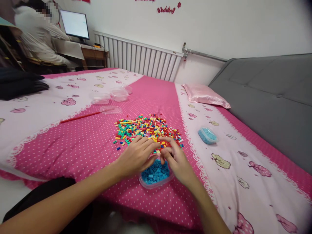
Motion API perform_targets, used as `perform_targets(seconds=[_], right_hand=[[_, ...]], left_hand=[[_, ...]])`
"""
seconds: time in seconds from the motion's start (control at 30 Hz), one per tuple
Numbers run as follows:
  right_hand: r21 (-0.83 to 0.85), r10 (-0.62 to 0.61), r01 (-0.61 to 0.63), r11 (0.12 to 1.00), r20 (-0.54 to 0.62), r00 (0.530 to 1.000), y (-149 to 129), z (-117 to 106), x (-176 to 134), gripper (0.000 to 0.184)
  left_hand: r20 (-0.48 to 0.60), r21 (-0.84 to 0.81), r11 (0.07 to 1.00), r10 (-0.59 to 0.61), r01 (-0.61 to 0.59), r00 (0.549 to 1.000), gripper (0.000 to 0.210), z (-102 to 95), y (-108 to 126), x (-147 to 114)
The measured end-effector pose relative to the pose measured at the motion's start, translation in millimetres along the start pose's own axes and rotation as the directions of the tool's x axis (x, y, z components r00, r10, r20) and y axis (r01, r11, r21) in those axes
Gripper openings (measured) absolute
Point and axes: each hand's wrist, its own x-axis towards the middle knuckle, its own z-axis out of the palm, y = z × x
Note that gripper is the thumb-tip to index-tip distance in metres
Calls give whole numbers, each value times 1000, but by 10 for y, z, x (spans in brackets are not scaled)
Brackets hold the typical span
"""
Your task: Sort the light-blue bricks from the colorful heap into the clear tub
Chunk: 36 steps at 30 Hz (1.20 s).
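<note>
A heap of small multicoloured building bricks (pixel 143 126) lies spread on the pink bedspread. My left hand (pixel 137 152) reaches over its near edge, palm down, fingers stretched out and thumb apart; nothing shows in it. Close beside it, my right hand (pixel 176 159) is bent at the front of the heap, with the index finger held away from the curled lower fingers and thumb. No brick can be made out in its fingers. Directly below both hands stands a clear plastic tub (pixel 156 186) holding blue bricks (pixel 156 172); the hands partly cover its far rim.
Another lidded-looking tub with light blue contents (pixel 208 135) sits to the right. Clear containers (pixel 119 94), a transparent lid (pixel 110 110) and a red stick (pixel 80 117) lie farther left. A pink pillow (pixel 206 95) rests by the grey headboard (pixel 265 87). A person (pixel 36 32) sits at a monitor.
</note>
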Motion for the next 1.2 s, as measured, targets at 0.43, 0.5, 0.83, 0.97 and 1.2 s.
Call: perform_targets(seconds=[0.43,0.5,0.83,0.97,1.2], right_hand=[[-144,-134,107,984,-189,973,-66,-53,-15,30],[-138,-184,149,979,-294,938,-60,-105,-11,29],[-133,-193,157,979,-329,925,21,-87,26,14],[-153,-157,117,981,-291,944,9,-112,17,18],[-447,-212,146,882,-101,972,-104,-135,0,29]], left_hand=[[-84,-64,998,-16,11,996,13,-169,-88,57],[-93,-101,994,-50,40,994,11,-255,-105,71],[57,-10,998,-58,59,997,27,-254,-213,54],[107,70,970,-239,232,965,31,-186,-401,5],[167,182,895,-436,407,884,32,-166,-701,-72]])
